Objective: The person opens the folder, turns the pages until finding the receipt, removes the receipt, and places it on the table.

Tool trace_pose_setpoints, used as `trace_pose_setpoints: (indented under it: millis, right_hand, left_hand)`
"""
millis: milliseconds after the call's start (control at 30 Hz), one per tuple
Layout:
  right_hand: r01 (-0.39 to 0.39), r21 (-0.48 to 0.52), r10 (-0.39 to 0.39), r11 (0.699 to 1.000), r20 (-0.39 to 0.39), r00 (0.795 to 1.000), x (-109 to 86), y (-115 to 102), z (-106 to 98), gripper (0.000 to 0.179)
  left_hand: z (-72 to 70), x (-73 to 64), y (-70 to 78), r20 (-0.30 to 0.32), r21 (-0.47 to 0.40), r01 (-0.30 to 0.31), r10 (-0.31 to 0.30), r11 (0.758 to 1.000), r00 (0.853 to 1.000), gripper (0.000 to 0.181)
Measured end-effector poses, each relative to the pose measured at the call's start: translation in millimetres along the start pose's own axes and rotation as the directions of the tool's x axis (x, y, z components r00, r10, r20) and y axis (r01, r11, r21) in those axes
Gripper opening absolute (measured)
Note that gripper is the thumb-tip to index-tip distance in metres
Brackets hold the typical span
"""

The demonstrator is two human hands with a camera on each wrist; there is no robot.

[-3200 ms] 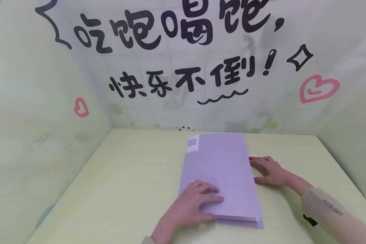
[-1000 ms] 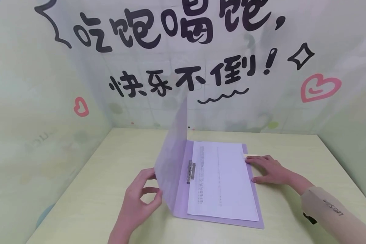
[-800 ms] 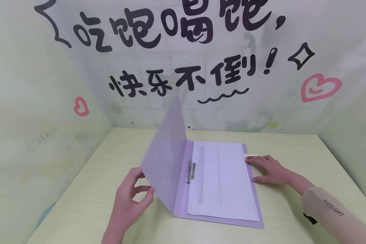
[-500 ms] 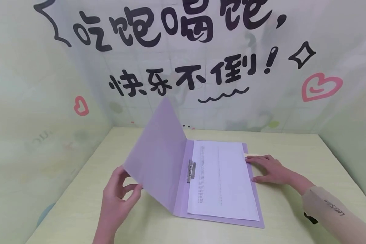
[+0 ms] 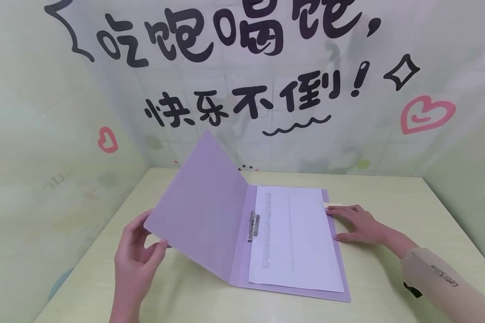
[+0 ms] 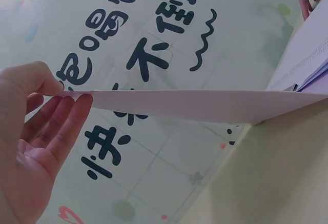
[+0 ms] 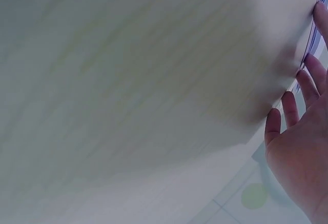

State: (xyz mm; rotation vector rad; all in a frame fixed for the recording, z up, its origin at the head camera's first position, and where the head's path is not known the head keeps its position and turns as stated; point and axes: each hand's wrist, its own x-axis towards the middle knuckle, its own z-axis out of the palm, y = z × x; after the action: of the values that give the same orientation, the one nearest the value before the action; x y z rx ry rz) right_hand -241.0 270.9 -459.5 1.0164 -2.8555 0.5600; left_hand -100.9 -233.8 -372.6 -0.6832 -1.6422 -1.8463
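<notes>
A purple file folder [image 5: 237, 269] lies on the table with its front cover [image 5: 198, 211] raised and tilted to the left. My left hand [image 5: 134, 255] pinches the cover's free edge near its lower corner; the left wrist view has the thumb above the cover [image 6: 189, 103] and fingers beneath. Inside the folder, white printed sheets [image 5: 303, 242] lie flat beside a metal clip [image 5: 252, 226] near the spine. My right hand [image 5: 357, 226] rests at the folder's right edge, its fingertips touching that edge. In the right wrist view its fingers [image 7: 305, 85] are spread along the edge.
The pale wooden table [image 5: 400, 211] is enclosed by printed cloth walls [image 5: 226, 148] at the back and both sides. A small cream-coloured piece [image 5: 332, 205] shows behind the right hand's fingertips. The right sleeve [image 5: 440, 278] crosses the table's front right.
The folder was closed, with my left hand lying on its cover. The left hand has since lifted the cover and swung it leftward, exposing the sheets and clip. The right hand has stayed nearly still.
</notes>
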Motion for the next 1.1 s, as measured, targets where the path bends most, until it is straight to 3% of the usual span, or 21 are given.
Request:
trace_pose_setpoints:
  millis: [133,200,300,367,433,667,767,867,967,1100]
  right_hand:
    - [-0.007,0.006,0.007,1.0,0.009,1.0,-0.8,1,1,0.069]
    - [-0.005,0.01,0.005,1.0,0.008,1.0,-0.6,2,1,0.069]
    - [0.002,0.006,-0.002,1.0,0.004,1.0,0.0,3,2,0.069]
    - [0.005,-0.001,-0.005,1.0,0.004,1.0,0.1,3,2,0.069]
    - [0.006,-0.005,-0.006,1.0,0.006,1.0,-0.1,4,2,0.069]
    - [0.0,-0.003,0.0,1.0,0.009,1.0,-0.1,3,1,0.069]
    - [-0.011,0.001,0.011,1.0,0.019,1.0,0.4,2,0,0.07]
    - [-0.025,0.006,0.025,1.0,0.031,0.999,0.7,1,0,0.07]
    - [-0.03,0.014,0.03,0.999,0.036,0.999,0.4,1,-1,0.07]
    - [-0.025,0.02,0.024,0.999,0.035,0.999,-0.5,0,-2,0.07]
  left_hand:
    - [-7.5,-2.4,2.5,-0.036,-0.003,0.048,-0.048,0.999,0.998,0.063]
    - [-10.6,-4.6,5.2,-0.071,0.036,0.096,-0.094,0.995,0.993,0.062]
    - [-15.4,-8.2,9.3,-0.144,0.128,0.204,-0.185,0.971,0.972,0.062]
    - [-18.7,-10.1,10.9,-0.192,0.193,0.273,-0.236,0.942,0.952,0.061]
    - [-22.7,-11.2,10.9,-0.215,0.232,0.304,-0.257,0.924,0.942,0.061]
    - [-33.1,-11.3,6.9,-0.206,0.249,0.29,-0.242,0.924,0.948,0.06]
    - [-35.9,-10.0,7.7,-0.215,0.293,0.339,-0.284,0.894,0.934,0.062]
    - [-39.8,-9.3,9.9,-0.232,0.351,0.403,-0.339,0.845,0.912,0.064]
    - [-45.8,-9.0,10.5,-0.222,0.397,0.421,-0.36,0.815,0.906,0.064]
    - [-55.0,-9.6,9.0,-0.194,0.452,0.412,-0.363,0.791,0.911,0.064]
